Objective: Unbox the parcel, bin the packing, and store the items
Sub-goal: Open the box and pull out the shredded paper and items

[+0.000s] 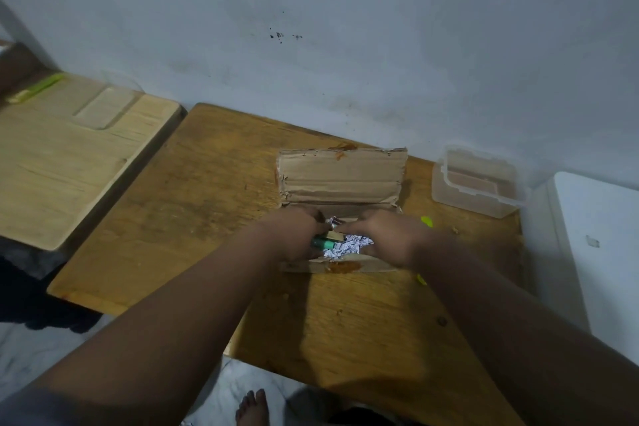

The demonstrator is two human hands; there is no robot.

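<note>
On the worn wooden desk [207, 218], near its centre, sits the open brown cardboard parcel box [340, 176], flap raised toward 12 o'clock. Both hands reach inside: left hand [294, 235] at 9 o'clock, right hand [387, 235] at 3 o'clock, fingers buried in white shredded paper [347, 247]; their grip cannot be told. A green cylindrical item [321, 243] lies beside the left hand. A clear plastic container [477, 183] stands at 2 o'clock.

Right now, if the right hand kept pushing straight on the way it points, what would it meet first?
The right hand points left and slightly down into the open cardboard box, so it would probably meet the shredded white paper first, then the left hand. Depth is unclear.
</note>
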